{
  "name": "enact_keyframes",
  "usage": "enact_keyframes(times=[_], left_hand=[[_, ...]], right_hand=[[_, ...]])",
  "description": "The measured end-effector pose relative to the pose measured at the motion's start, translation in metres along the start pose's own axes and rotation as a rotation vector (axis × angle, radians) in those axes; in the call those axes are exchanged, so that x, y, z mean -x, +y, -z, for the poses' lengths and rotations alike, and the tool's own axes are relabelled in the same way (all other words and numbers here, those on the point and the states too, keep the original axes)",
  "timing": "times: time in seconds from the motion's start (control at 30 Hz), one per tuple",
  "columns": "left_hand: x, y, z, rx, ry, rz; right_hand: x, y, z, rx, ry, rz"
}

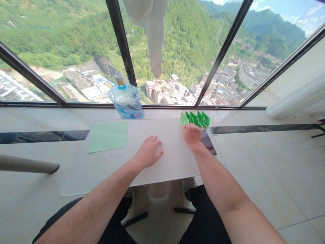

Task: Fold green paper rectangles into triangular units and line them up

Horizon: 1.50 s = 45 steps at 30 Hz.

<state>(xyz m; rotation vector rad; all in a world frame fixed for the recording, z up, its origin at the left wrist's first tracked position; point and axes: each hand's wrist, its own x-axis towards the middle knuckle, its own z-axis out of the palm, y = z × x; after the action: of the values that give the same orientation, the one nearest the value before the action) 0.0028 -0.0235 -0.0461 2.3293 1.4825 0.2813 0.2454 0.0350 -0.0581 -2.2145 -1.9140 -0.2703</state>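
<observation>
My left hand (149, 150) lies on the white table (162, 169) with its fingers stretched out and nothing in them. At the table's far right edge, my right hand (192, 135) is closed, its fingertips pinching the lower part of a light green folded paper piece (183, 119). Immediately to the right of that piece, several darker green folded paper pieces (197, 118) stand in a row. A flat sheet of pale green paper (109, 136) rests on the table's left side. Partly covered by my right forearm, a dark phone (209, 144) lies below the row.
Behind the table, a large clear blue water bottle (128, 101) stands by the window frame (162, 106). A grey tube (27, 164) reaches in from the left above the tiled floor (274, 176). Pale curtains (299, 91) hang at the right. My legs are under the near edge.
</observation>
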Motion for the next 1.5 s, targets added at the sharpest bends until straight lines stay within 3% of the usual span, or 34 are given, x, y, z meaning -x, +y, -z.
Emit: enact_keyframes(times=[0.93, 1.5], left_hand=[[0.0030, 0.0020, 0.0009, 0.012, -0.016, -0.001], [0.0042, 0.0029, -0.0004, -0.023, -0.039, 0.001]], right_hand=[[0.0021, 0.0019, 0.0073, -0.009, -0.033, -0.022], [-0.0030, 0.0070, -0.0022, 0.021, 0.001, -0.001]])
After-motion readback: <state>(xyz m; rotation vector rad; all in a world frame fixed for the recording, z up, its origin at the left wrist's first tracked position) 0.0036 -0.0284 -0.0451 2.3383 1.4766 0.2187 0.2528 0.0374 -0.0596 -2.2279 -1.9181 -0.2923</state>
